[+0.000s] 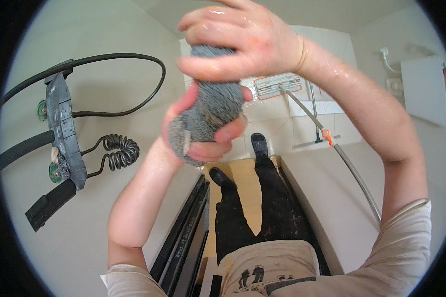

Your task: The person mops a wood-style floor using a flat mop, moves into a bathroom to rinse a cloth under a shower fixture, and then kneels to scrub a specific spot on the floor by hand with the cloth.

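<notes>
A wet-looking grey fluffy cloth (221, 105), bunched into a roll, is held up in front of me in both hands. My left hand (204, 126) is closed around its lower part, with the fingers wrapped over the front and a paler end of the cloth sticking out below. Above it, my right hand (241, 44) grips the upper part, slightly blurred. Both hands and the right forearm glisten with water. Which arm is which I judge from the side it enters: left arm from the left, right arm from the right.
On the left wall hangs a dark rack (65, 130) with black hoses and a coiled cord (120, 152). A flat mop (278, 86) with a long metal pole leans at the right, near a floor squeegee (318, 140). Black panels (184, 237) stand by the doorway; a white box (423, 89) is at the right wall.
</notes>
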Motion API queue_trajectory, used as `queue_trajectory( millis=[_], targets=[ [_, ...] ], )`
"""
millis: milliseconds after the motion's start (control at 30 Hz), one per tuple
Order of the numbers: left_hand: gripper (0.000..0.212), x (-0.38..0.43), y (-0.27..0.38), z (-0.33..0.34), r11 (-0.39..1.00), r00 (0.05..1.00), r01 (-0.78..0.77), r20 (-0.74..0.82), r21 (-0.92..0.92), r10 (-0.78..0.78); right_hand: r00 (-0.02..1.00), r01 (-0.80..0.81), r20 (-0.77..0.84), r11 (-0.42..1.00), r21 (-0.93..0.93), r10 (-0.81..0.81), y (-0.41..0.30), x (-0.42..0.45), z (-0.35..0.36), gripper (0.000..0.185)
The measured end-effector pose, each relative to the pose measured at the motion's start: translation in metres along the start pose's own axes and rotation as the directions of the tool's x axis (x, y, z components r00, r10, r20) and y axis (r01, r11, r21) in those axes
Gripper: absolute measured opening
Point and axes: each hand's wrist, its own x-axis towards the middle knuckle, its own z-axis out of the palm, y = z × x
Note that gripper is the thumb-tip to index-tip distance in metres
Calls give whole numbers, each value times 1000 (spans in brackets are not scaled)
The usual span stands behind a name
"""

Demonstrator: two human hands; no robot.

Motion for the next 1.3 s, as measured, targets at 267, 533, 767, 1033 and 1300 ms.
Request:
queue_trajectory(
  millis=[267,533,767,1033,1300],
  targets=[
    [41,14,34,42,-126,541,714,-430,689,723,397,-515,745,802,-302,535,-14,31,-18,25],
    [34,-9,72,-21,-661,660,750,50,27,750,21,-1000,582,10,23,813,-55,-46,67,10],
    [43,-44,50,-32,-725,710,688,172,40,683,-62,-892,610,-318,321,790,-91,-43,73,40],
    [54,-165,-98,-86,317,-205,692,-245,648,948,571,-799,294,437,413,766,-102,116,73,35],
    [70,-194,-226,-35,406,-121,706,-466,580,876,845,-504,306,845,179,439,-116,231,137,33]
  ],
)
